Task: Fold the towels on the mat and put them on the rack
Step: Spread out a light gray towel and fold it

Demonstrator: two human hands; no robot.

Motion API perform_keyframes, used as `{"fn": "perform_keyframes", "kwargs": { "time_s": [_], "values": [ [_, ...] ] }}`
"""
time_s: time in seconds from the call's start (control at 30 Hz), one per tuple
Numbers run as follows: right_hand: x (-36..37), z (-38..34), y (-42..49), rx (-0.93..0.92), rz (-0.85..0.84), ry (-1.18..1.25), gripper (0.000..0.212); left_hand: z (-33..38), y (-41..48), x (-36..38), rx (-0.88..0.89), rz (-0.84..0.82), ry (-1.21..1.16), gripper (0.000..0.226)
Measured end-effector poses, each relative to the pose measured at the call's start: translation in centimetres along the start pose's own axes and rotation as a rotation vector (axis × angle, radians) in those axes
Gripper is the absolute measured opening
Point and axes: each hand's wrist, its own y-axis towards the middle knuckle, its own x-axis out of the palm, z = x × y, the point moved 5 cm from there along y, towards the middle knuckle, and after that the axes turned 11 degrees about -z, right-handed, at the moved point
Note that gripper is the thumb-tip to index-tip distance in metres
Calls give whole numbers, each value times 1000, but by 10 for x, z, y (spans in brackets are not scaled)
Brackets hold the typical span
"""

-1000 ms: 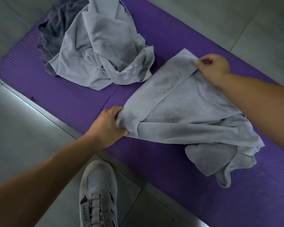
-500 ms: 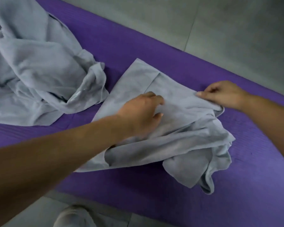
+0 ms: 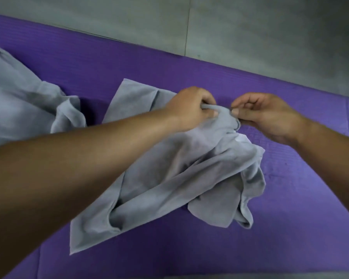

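Grey cloth is caught in both our hands: the left hand (image 3: 191,109) curls round a rolled bit of the towel's (image 3: 169,178) hem, and the right hand (image 3: 266,115) pinches the same hem between thumb and forefinger, the two just beside each other over the far half of the mat (image 3: 290,198). We judge the step to be finding and squaring an edge so a fold can be laid. To do it well we would slide the hands apart along the hem until it runs taut and straight, lift just enough for the crumpled layers to drop out, then set the edge down in line with the mat's long side. Pulling while the cloth is bunched would likely press the wrinkles in. From our grasp the towel spreads toward us across the middle of the mat, one flat corner by the mat's near edge, a rumpled heap toward its right. A loose pile of other towels (image 3: 18,101) lies unfolded at the mat's left end. Bare floor (image 3: 250,33) runs beyond its far edge, and no rack shows.
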Motion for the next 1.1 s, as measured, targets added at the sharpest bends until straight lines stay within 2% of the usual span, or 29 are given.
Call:
{"fn": "perform_keyframes", "kwargs": {
  "time_s": [0.13, 0.3, 0.37, 0.5, 0.57, 0.63, 0.77, 0.83, 0.9, 1.0, 1.03, 1.1],
  "values": [
    [3, 31, -1, 25, 116, -251, 20, -8, -3, -3, -5, 69, -78, 11],
    [-2, 56, 3, -11, 344, -239, 9, -13, -1, 4, -32, 91, -136, 7],
    [-5, 54, 2, -5, 339, -243, 8, -17, -1, 0, -48, 116, -144, 14],
    [5, 33, -2, -47, -15, 293, 17, -27, -6, -14, -160, 156, -258, 9],
    [5, 18, -7, -44, -139, 401, 18, -29, -7, -16, -209, 171, -299, 11],
    [-5, 11, -11, -18, -188, 332, 15, -24, -6, -17, -228, 179, -309, 14],
    [-34, 9, -21, 129, -291, -323, 38, -15, -7, -21, -277, 157, -217, 10],
    [-46, 10, -27, 176, -341, -419, 42, -10, -7, -18, -285, 164, -189, 7],
    [-54, 10, -34, 171, -394, -419, 41, -5, -7, -13, -300, 183, -134, 7],
    [-59, 11, -49, 116, -491, -30, 26, -1, -5, -7, -336, 224, -109, 9],
    [-60, 14, -52, 106, -547, 95, 27, 0, -4, -6, -355, 228, -103, 9],
    [-61, 23, -60, 113, -609, 173, 20, 0, -1, -7, -402, 231, -80, 9]
  ]
}}
